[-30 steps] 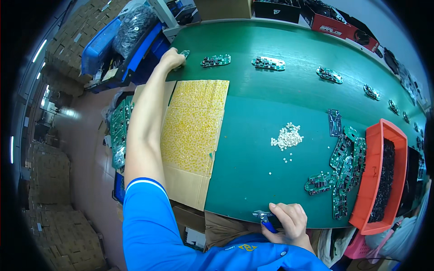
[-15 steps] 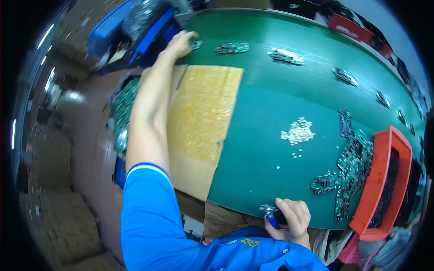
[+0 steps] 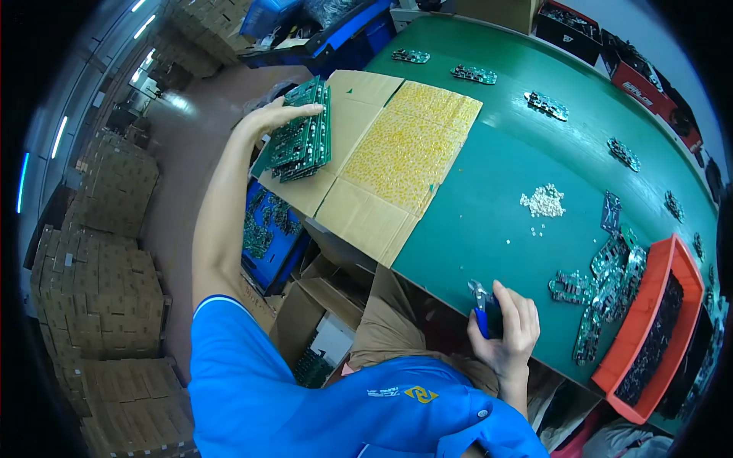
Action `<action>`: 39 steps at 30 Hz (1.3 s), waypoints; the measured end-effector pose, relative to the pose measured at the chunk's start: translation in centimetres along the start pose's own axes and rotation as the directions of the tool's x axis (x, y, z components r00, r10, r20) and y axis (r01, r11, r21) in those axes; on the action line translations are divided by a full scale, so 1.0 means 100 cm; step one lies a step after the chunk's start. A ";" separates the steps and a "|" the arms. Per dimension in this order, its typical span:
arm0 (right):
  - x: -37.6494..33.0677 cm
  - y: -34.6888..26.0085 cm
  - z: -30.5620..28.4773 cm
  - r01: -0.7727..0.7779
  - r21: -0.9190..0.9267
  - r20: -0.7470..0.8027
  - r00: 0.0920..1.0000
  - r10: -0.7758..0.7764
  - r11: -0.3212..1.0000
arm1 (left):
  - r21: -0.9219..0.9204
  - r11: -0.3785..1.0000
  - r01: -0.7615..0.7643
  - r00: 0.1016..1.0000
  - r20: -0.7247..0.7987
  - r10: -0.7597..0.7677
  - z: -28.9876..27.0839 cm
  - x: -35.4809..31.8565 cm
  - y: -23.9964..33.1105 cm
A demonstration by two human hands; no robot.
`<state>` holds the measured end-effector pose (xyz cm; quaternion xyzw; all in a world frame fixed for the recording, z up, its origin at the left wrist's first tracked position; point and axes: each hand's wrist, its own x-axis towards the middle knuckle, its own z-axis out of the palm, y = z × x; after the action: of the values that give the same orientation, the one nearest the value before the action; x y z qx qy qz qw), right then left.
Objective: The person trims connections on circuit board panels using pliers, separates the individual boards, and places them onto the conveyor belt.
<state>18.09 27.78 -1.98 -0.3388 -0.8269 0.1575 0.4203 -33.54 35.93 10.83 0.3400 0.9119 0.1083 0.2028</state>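
Note:
My left hand [image 3: 284,116] is at the far left, closed over a stack of green circuit boards [image 3: 305,145] near the table's left end; some of its fingers are hidden behind the boards. My right hand [image 3: 510,328], at the front edge of the green table [image 3: 473,214], is closed around blue-handled cutting pliers [image 3: 481,314], metal jaws pointing away from me. Beside the stack lies flattened cardboard [image 3: 366,217] with a sheet of small yellow pieces [image 3: 412,145]. Single circuit boards [image 3: 546,105] are spaced along the table's far side.
Small white pieces [image 3: 544,201] are heaped mid-table. A pile of circuit boards [image 3: 611,275] lies beside a red bin [image 3: 645,328] of dark parts at right. A blue crate [image 3: 279,256] with boards stands below the table's left end, near an open carton [image 3: 305,305]. Stacked cartons [image 3: 95,275] stand left.
My left hand has let go of a circuit board at the table's far left and moved back onto the board stack. My right hand still holds the pliers. The view has shifted left.

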 end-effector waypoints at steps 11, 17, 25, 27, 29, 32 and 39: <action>-0.006 -0.017 -0.026 -0.433 0.669 0.055 0.840 0.540 0.605 | 0.488 0.645 -0.589 0.508 -0.397 0.764 0.029 -0.165 0.053; 0.031 -0.034 -0.042 -0.425 0.905 0.367 0.818 0.443 0.034 | 0.187 0.230 -0.955 0.235 0.005 0.972 0.093 -0.303 0.066; -0.016 -0.037 -0.028 -0.527 0.844 0.508 0.721 0.472 -0.103 | 0.126 0.187 -0.974 0.188 -0.005 0.982 0.147 -0.330 0.031; -0.027 -0.032 -0.022 -0.486 0.847 0.526 0.701 0.481 -0.217 | 0.193 0.210 -0.958 0.148 -0.290 0.945 0.162 -0.337 0.009; -0.030 -0.037 -0.016 -0.447 0.849 0.528 0.711 0.465 -0.282 | 0.123 0.200 -0.972 0.102 -0.546 0.831 0.186 -0.358 -0.033; -0.034 -0.048 -0.004 -0.417 0.818 0.567 0.697 0.438 -0.396 | -0.525 0.148 -0.838 0.382 -0.370 0.847 0.230 -0.390 -0.078; -0.044 -0.080 0.009 -0.602 0.795 0.557 0.683 0.472 -0.068 | -0.947 -0.258 0.189 0.914 0.074 0.398 0.263 -0.384 -0.034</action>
<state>15.78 18.93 -0.74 -0.2900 -0.3543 0.7996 0.3886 2.48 9.43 -2.45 0.1396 0.3752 0.7363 0.5456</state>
